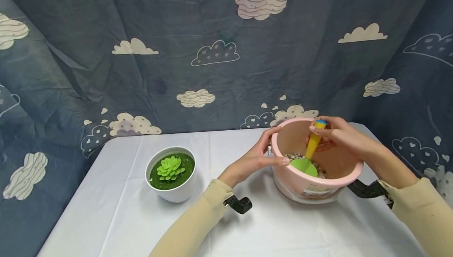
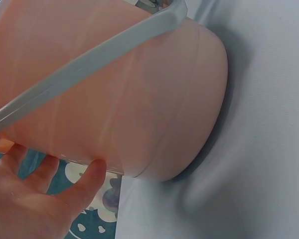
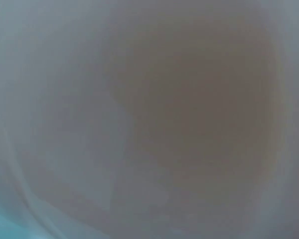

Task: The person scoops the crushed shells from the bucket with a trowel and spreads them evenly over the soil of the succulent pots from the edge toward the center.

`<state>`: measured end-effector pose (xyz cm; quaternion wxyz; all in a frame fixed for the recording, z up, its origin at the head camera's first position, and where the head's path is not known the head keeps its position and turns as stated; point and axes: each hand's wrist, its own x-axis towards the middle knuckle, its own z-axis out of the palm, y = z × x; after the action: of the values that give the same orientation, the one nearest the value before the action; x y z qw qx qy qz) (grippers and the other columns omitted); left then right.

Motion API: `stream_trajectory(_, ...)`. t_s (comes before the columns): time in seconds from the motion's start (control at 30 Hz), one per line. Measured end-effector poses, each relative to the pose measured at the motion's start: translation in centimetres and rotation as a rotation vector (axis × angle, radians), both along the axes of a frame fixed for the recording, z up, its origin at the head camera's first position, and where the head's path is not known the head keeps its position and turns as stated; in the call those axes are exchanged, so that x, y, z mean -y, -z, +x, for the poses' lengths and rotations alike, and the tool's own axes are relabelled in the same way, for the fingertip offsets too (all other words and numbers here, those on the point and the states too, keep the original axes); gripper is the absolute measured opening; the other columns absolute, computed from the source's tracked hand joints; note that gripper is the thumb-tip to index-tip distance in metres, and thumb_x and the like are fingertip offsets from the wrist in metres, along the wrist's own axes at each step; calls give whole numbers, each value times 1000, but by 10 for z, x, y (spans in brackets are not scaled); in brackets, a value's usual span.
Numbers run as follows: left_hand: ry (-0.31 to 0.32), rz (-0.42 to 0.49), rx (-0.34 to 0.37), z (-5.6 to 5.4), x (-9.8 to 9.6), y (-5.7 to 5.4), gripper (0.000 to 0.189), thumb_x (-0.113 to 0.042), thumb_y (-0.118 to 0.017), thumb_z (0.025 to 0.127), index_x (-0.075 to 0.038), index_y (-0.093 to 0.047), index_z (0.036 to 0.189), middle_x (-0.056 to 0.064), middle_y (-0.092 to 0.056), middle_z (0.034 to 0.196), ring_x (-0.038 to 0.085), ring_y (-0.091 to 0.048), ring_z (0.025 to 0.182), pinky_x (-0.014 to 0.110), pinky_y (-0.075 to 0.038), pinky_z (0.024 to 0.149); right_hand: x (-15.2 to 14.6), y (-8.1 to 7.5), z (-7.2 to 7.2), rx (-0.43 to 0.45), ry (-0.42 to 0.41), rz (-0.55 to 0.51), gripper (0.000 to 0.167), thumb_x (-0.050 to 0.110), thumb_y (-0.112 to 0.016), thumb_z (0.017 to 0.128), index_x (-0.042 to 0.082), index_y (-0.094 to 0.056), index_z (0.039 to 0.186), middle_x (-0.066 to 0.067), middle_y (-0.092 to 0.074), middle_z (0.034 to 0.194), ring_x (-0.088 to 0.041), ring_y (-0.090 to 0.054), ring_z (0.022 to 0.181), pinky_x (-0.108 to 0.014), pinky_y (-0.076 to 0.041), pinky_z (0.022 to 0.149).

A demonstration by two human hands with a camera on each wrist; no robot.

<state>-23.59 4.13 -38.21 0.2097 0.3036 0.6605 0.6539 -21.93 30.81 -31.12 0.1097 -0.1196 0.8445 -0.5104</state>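
A pink bucket [image 1: 304, 184] with a pale handle [image 2: 84, 67] stands at the right of the table, small mixed pebbles [image 1: 322, 172] in its bottom. My right hand [image 1: 334, 133] grips the yellow handle of a toy shovel [image 1: 313, 143], which slants down into the bucket. The green blade rests at the pebbles; whether it carries any, I cannot tell. My left hand [image 1: 253, 158] holds the bucket's left side, thumb at the near rim and fingers [image 2: 84, 186] against the outer wall farther back. Blur fills the right wrist view and hides its detail.
Left of the bucket, a white pot [image 1: 178, 194] holds a green artificial succulent [image 1: 170, 168] on a dark green surface. A white cloth [image 1: 124, 209] covers the table. Behind it hangs a dark curtain [image 1: 159, 76] printed with clouds.
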Motion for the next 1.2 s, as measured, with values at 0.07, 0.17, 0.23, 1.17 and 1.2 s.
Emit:
stream_trajectory(0.07,-2,0,1,-1,0,0,84,-28,-78,82,-43,-30,149,-27,-24,150,8,-19,143,43,-26,111,1,-1,0,-9,20,5,40,25,-52,103,-11,-46,121,-24,-66,105,-25,-70,88,-44,-58,74)
stream_trajectory(0.17,1,4,2,-2,0,1,84,-28,-78,82,-43,-30,149,-25,-24,152,8,-20,142,42,-27,110,1,-2,-1,-12,42,2,42,27,-52,103,-11,-45,122,-20,-68,104,-24,-70,87,-41,-58,73)
stream_trajectory(0.23,2,9,2,-2,0,1,84,-27,-78,82,-44,-30,148,-24,-24,152,8,-21,142,41,-27,110,1,-3,-1,-13,55,-2,44,28,-53,103,-11,-44,122,-19,-69,103,-23,-71,86,-41,-58,72)
stream_trajectory(1.17,19,33,11,0,-1,1,85,-25,-78,82,-44,-29,149,-28,-22,151,2,-17,142,41,-24,111,-39,-11,17,77,176,-134,36,20,-49,105,-8,-38,124,-10,-73,97,-27,-72,86,-37,-57,71)
stream_trajectory(1.2,15,35,13,0,0,0,85,-24,-78,82,-44,-30,149,-28,-22,151,2,-17,142,40,-24,111,-40,-11,17,75,176,-132,36,20,-50,105,-9,-38,124,-9,-73,98,-25,-72,87,-36,-57,71)
